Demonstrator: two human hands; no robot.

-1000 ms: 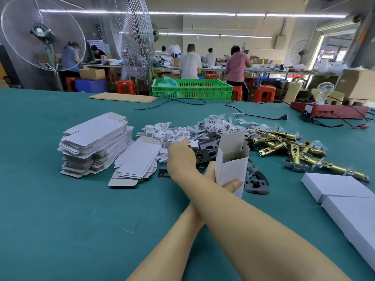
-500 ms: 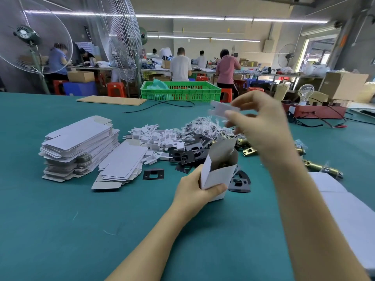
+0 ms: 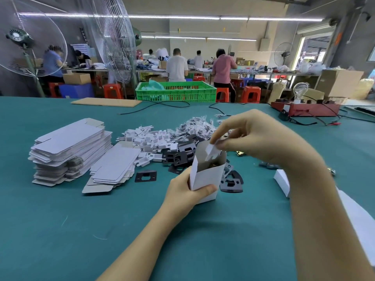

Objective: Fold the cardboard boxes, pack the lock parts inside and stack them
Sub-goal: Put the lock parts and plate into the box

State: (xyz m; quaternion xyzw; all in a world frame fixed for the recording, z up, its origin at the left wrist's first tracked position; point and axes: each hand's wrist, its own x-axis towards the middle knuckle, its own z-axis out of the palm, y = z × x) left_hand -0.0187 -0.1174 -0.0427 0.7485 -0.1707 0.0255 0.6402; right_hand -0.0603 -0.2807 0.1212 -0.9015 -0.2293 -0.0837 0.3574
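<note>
Upright, box — between both hands — open-topped.

Workshop interior. Fluorescent tube lights run across the ceiling. Pedestal fans stand beyond the far left corner of the teal table. Red stools line a rear workbench where people stand. Bright window at right.

Upright open white box holds a brass part.
</note>
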